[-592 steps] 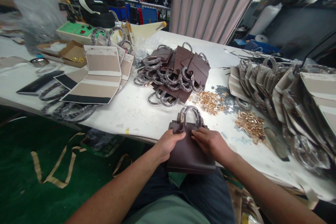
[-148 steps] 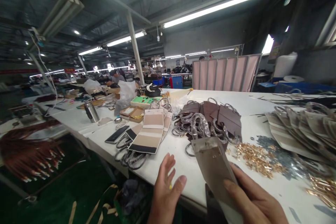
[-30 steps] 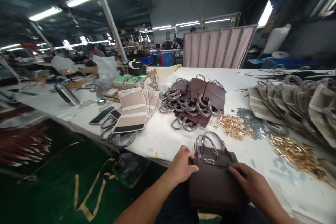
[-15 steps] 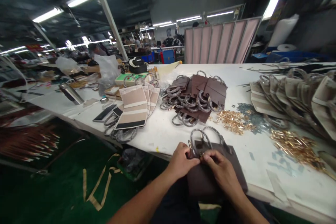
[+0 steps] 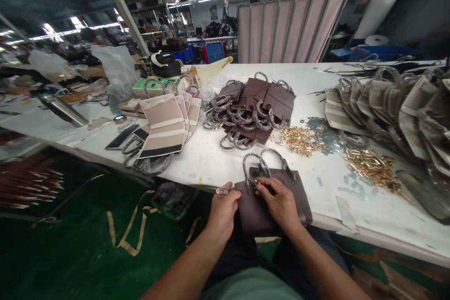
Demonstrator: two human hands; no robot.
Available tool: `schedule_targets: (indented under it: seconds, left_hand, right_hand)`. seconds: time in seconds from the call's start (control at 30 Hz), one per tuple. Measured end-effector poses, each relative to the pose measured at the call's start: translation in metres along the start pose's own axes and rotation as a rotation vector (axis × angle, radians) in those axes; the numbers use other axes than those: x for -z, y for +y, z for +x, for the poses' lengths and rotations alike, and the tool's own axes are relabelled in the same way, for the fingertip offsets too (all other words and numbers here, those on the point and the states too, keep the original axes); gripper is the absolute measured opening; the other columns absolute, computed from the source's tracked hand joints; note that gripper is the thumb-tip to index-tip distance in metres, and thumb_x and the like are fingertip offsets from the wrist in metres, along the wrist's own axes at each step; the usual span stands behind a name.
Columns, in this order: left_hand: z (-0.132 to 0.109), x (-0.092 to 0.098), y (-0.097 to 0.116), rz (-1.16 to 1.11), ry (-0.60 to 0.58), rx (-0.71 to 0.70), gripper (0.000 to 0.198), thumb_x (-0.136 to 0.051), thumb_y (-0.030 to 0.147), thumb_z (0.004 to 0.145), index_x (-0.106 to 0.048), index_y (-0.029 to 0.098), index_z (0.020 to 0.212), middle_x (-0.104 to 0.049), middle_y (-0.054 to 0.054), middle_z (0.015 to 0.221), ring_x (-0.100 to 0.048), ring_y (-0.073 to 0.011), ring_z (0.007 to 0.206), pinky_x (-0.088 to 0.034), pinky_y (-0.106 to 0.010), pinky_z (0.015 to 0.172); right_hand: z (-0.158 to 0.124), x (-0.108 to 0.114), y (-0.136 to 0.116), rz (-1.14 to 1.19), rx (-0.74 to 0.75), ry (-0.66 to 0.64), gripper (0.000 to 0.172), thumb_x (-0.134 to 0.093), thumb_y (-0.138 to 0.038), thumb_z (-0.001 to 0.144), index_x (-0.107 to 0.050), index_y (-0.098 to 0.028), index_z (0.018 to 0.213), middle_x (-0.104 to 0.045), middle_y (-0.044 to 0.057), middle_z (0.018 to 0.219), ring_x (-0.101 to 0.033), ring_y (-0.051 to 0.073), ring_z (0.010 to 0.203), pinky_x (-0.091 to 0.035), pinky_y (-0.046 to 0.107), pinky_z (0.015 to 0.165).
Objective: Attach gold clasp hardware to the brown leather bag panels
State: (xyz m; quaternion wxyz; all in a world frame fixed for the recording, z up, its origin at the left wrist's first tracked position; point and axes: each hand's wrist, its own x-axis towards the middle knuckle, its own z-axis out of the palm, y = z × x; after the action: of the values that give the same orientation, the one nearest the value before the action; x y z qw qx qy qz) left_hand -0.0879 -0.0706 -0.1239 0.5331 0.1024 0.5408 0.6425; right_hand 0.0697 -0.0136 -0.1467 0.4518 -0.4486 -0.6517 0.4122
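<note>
A dark brown handbag [image 5: 272, 208] leans at the table's front edge above my lap. Two looped handles [image 5: 248, 161] in grey patterned, shiny wrapping rise from its top. At the bag's left edge is my left hand [image 5: 221, 211], closed round a small clear-handled tool [image 5: 222, 191] whose thin shaft seems to point left. The thumb of that hand lies against the bag's edge. My right hand [image 5: 279, 199] pinches a small gold-coloured fitting [image 5: 257, 183] at the base of the left handle. Its fingertips partly cover the fitting.
Behind the bag lies a pile of brown bag panels [image 5: 258, 103] with handles. Gold fittings [image 5: 302, 140] and grey metal plates [image 5: 325, 138] are heaped to the right. Beige-lined panels [image 5: 163, 124] stand left, more [image 5: 386, 98] at far right. A steel flask [image 5: 63, 110] lies at left.
My left hand has drawn away from the handle base to the bag's left edge, taking the clear-handled tool along. My right hand stays at the fitting. The view has tilted down.
</note>
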Motion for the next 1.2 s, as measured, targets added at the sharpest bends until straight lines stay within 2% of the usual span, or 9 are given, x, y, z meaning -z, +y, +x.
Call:
schedule_targets:
  seconds: [0.07,0.13,0.27,0.4,0.6,0.77,0.97,1.07,1.2]
  left_hand:
    - [-0.004,0.005,0.006,0.035,-0.135,0.057,0.035,-0.076,0.018,0.065,-0.07,0.014,0.099,-0.074,-0.008,0.096,-0.07,-0.0186,0.09,-0.055,-0.029,0.083]
    - [-0.005,0.011,0.013,0.189,-0.216,0.108,0.036,-0.076,0.024,0.069,-0.072,0.014,0.103,-0.075,-0.008,0.091,-0.07,-0.019,0.082,-0.057,-0.028,0.071]
    - [-0.005,0.019,0.021,0.399,-0.233,0.087,0.045,-0.079,0.032,0.072,-0.072,0.016,0.113,-0.072,-0.004,0.083,-0.067,-0.0163,0.067,-0.054,-0.024,0.052]
    - [-0.011,0.012,0.024,0.369,-0.244,0.002,0.044,-0.081,0.033,0.072,-0.074,0.017,0.112,-0.073,-0.004,0.088,-0.067,-0.0153,0.071,-0.055,-0.022,0.052]
    - [-0.024,0.003,0.029,0.358,-0.28,-0.034,0.044,-0.08,0.035,0.074,-0.075,0.016,0.113,-0.074,-0.005,0.089,-0.066,-0.0151,0.072,-0.057,-0.022,0.053]
    - [-0.03,-0.001,0.025,0.406,-0.326,-0.073,0.039,-0.075,0.034,0.079,-0.074,0.016,0.114,-0.074,-0.004,0.086,-0.067,-0.0152,0.07,-0.056,-0.022,0.056]
    - [-0.036,-0.011,0.026,0.419,-0.399,-0.141,0.039,-0.072,0.033,0.082,-0.074,0.017,0.117,-0.078,-0.006,0.096,-0.071,-0.0186,0.079,-0.057,-0.023,0.063]
    - [-0.036,-0.014,0.028,0.435,-0.381,-0.143,0.037,-0.073,0.031,0.081,-0.076,0.017,0.115,-0.079,-0.005,0.096,-0.071,-0.0185,0.077,-0.055,-0.023,0.061]
    - [-0.034,-0.015,0.026,0.463,-0.346,-0.148,0.035,-0.071,0.03,0.081,-0.078,0.017,0.113,-0.079,-0.005,0.093,-0.069,-0.0183,0.072,-0.053,-0.022,0.057]
  right_hand:
    - [-0.002,0.003,-0.003,0.007,-0.018,-0.026,0.021,-0.068,-0.041,0.092,-0.077,-0.024,0.1,-0.075,0.004,0.092,-0.069,0.021,0.081,-0.053,0.034,0.084]
    - [-0.005,0.005,-0.006,0.017,-0.036,-0.046,0.021,-0.07,-0.041,0.091,-0.077,-0.023,0.096,-0.075,0.004,0.09,-0.069,0.022,0.083,-0.052,0.035,0.086]
    - [-0.017,0.002,-0.009,0.016,-0.084,-0.041,0.021,-0.071,-0.042,0.09,-0.076,-0.021,0.093,-0.075,0.004,0.086,-0.069,0.022,0.079,-0.054,0.035,0.082]
    - [-0.025,-0.004,-0.016,-0.05,0.029,-0.006,0.025,-0.068,-0.036,0.094,-0.076,-0.022,0.113,-0.074,0.005,0.095,-0.07,0.022,0.087,-0.055,0.034,0.083]
    - [-0.029,-0.002,-0.028,-0.182,0.256,0.021,0.021,-0.061,-0.025,0.099,-0.075,-0.022,0.114,-0.074,0.007,0.103,-0.07,0.022,0.094,-0.057,0.034,0.086]
    - [-0.037,0.0,-0.032,-0.32,0.352,0.051,0.023,-0.058,-0.021,0.099,-0.07,-0.021,0.119,-0.074,0.008,0.104,-0.071,0.021,0.094,-0.058,0.034,0.086]
    - [-0.034,0.008,-0.04,-0.376,0.237,0.015,0.016,-0.058,-0.027,0.098,-0.067,-0.023,0.111,-0.074,0.005,0.096,-0.071,0.02,0.084,-0.058,0.031,0.077]
    - [-0.029,0.015,-0.043,-0.371,0.164,-0.044,0.015,-0.059,-0.03,0.095,-0.068,-0.024,0.105,-0.074,0.004,0.09,-0.07,0.02,0.077,-0.057,0.03,0.072]
    - [-0.022,0.021,-0.045,-0.359,0.125,-0.127,0.016,-0.057,-0.031,0.093,-0.068,-0.024,0.102,-0.075,0.005,0.094,-0.071,0.022,0.082,-0.056,0.032,0.076]
